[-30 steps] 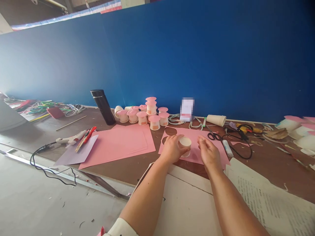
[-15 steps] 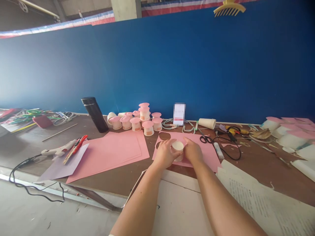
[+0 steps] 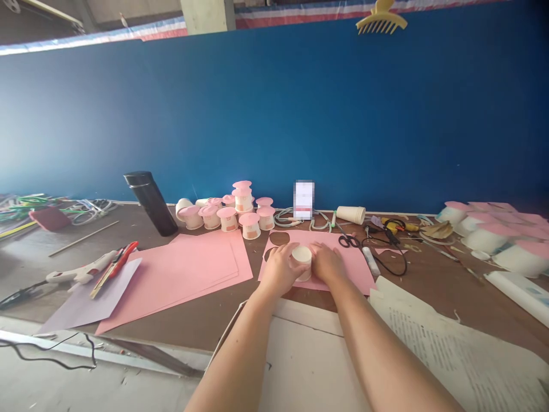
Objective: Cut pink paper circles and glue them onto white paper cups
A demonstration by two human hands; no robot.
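Observation:
A white paper cup [image 3: 302, 256] stands on a pink paper sheet [image 3: 354, 269], its round end facing up. My left hand [image 3: 278, 269] is wrapped round the cup's left side, thumb in front. My right hand [image 3: 326, 262] sits close against the cup's right side with fingers curled down at the sheet; what it may pinch is hidden. Two round cut-outs in the sheet, left of the cup, let the dark table show through, one partly behind my left fingers. Black-handled scissors [image 3: 349, 241] lie at the sheet's right edge.
Behind stand several cups with pink paper tops [image 3: 250, 226], a phone [image 3: 304, 200] and a black bottle [image 3: 152, 204]. Left are pink sheets [image 3: 189, 260], a glue gun [image 3: 81, 273] and a red cutter [image 3: 115, 268]. Right lie a white marker [image 3: 370, 261], cables and printed paper [image 3: 433, 326].
My right hand has come in closer to the cup and lower toward the sheet. My left hand keeps hold of the cup. The whole view has shifted slightly.

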